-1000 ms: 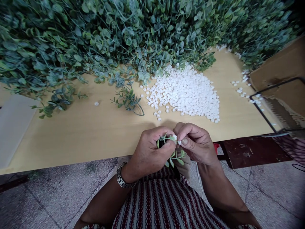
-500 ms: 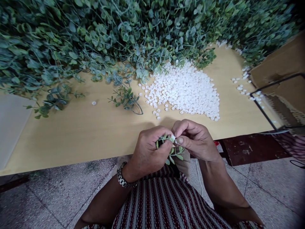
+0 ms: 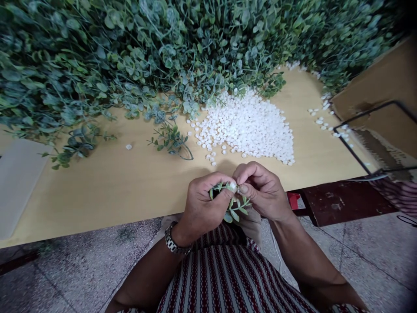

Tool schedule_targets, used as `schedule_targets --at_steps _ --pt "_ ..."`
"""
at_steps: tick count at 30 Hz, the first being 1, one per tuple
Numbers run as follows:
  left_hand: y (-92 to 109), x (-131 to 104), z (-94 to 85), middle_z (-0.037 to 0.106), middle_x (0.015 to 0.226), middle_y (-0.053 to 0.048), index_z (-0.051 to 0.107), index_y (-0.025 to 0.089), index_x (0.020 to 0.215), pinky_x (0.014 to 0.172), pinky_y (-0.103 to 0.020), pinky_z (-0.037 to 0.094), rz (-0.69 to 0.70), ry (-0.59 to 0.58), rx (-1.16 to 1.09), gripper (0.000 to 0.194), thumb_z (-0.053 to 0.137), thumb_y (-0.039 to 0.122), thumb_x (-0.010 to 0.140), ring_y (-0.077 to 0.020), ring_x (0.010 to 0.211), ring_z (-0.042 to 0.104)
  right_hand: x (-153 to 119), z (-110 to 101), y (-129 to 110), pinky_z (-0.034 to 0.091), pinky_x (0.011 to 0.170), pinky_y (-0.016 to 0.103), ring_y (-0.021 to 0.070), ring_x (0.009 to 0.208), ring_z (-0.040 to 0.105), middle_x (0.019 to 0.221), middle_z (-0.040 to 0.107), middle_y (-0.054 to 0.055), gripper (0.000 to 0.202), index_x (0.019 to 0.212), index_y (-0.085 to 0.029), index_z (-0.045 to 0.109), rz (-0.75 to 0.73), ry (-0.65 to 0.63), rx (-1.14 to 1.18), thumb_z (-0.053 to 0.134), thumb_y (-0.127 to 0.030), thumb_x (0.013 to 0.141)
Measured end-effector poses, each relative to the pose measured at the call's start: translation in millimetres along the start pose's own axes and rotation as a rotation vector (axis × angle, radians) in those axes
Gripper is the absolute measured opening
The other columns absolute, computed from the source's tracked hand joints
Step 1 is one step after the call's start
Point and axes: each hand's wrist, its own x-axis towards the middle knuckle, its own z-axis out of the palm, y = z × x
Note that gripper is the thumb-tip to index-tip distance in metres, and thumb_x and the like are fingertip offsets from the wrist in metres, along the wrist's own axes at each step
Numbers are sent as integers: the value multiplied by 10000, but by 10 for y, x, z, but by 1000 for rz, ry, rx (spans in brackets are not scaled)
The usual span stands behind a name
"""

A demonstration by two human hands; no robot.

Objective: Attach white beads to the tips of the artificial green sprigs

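At the near edge of the wooden table [image 3: 107,187], my left hand [image 3: 203,204] grips a small green leafy sprig [image 3: 234,208] whose leaves stick out below my fingers. My right hand [image 3: 263,191] pinches a small white piece [image 3: 233,187] against the tip of the sprig, thumb and forefinger touching my left fingertips. A heap of the same white pieces [image 3: 250,128] lies on the table just beyond my hands. A metal watch is on my left wrist.
A big mass of green leafy sprigs [image 3: 146,56] covers the far side of the table. One loose sprig [image 3: 171,141] and a stray white piece [image 3: 129,147] lie nearer. A cardboard box [image 3: 381,91] and a black wire frame [image 3: 361,139] stand right; a white board [image 3: 18,182] lies left.
My hands stay together on the sprig and white piece, with only small finger movements. The view has shifted slightly.
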Motion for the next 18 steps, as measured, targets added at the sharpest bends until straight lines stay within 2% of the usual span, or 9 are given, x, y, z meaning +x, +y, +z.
schedule_targets --at_steps 3,6,8,11,13,16,18 --pt "26 9 -11 543 538 35 595 144 639 473 -167 399 -42 6 -36 88 583 120 722 -65 477 465 -14 22 -34 380 521 221 98 600 468 695 525 -14 64 819 -205 599 -42 83 -98 644 -243 795" --pt "53 11 -41 516 522 50 587 155 672 435 -162 370 -81 67 -70 69 578 141 739 -58 441 440 -39 15 -103 417 583 250 123 670 506 729 557 3 58 867 -225 635 -178 213 -184 608 -250 823" --pt "53 6 -52 496 519 55 582 159 689 419 -160 349 -55 150 -48 67 570 152 755 -53 429 414 -63 14 -157 424 589 260 130 675 519 727 575 15 108 859 -216 652 -208 176 -198 577 -292 843" --pt "22 -10 -41 499 563 47 572 160 687 460 -158 376 31 253 22 76 566 143 761 -54 471 419 -88 61 -214 414 521 240 113 589 508 671 582 7 110 822 -194 646 -81 7 -211 605 -296 820" --pt "2 -35 -40 536 627 35 584 169 738 515 -168 423 71 275 42 59 554 127 767 -64 520 464 -85 115 -228 405 500 222 94 548 485 633 567 -12 52 779 -190 623 -46 -21 -223 627 -238 799" --pt "19 -115 -115 633 896 -19 616 208 940 663 -228 493 166 244 79 234 515 78 774 -113 722 587 -60 184 -229 383 493 216 82 531 458 601 532 -26 94 712 -185 585 -93 -20 -253 598 -177 805" --pt "77 -196 -220 628 1060 -51 629 222 988 787 -293 499 245 156 143 315 487 52 764 -168 924 605 -46 219 -227 368 483 220 82 523 449 593 518 -27 105 703 -184 575 -134 -42 -282 585 -156 803"
